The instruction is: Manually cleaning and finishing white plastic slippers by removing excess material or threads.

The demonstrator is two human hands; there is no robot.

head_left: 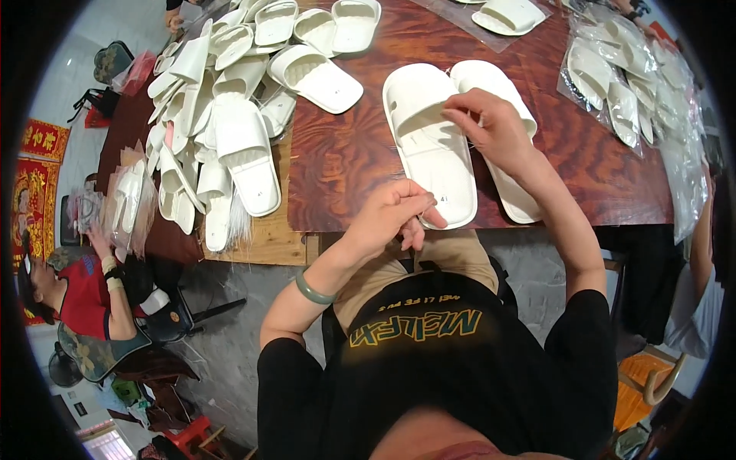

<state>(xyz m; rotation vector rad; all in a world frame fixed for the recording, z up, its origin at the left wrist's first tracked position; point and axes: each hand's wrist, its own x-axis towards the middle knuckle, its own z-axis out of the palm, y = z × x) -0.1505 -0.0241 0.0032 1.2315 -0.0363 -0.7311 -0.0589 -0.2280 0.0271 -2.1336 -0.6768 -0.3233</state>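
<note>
A pair of white slippers lies on the table in front of me, heels toward me. My left hand [397,216] is at the heel of the left slipper [441,172], its fingers curled and bunched; whether they pinch anything is hidden. Above that slipper's strap is my right hand [494,126], thumb and forefinger brought together. What is between those fingertips, if anything, is too small to tell. The right slipper [515,195] lies alongside, partly covered by my right hand and forearm.
A heap of white slippers [245,149] covers the table's left side. Bagged slippers [625,77] in clear plastic lie at the right, and another slipper [509,15] rests on plastic at the far side. A seated person in red [84,295] handles bagged slippers at the left.
</note>
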